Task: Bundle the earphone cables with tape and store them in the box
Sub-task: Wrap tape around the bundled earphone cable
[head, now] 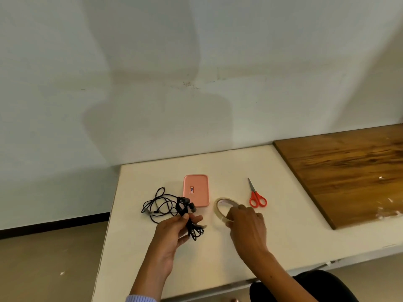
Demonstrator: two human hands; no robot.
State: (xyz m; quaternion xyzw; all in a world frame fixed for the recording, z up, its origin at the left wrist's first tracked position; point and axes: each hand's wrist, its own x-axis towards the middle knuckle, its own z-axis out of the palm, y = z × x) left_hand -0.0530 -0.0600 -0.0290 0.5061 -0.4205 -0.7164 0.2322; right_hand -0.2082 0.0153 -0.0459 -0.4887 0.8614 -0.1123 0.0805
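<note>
My left hand (174, 231) grips a folded bundle of black earphone cable (189, 216), its earbuds sticking up above my fingers and its loops hanging below. A second black cable (158, 203) lies loose and tangled on the white table (283, 236), just left of the bundle. My right hand (247, 225) holds the near side of a roll of clear tape (222, 205) that lies on the table. The closed pink box (196, 190) lies flat behind the cables.
Red-handled scissors (256, 196) lie to the right of the tape, blades pointing away. A brown wooden board (349, 171) covers the table's right part. The table's left edge drops to the floor; a wall stands close behind.
</note>
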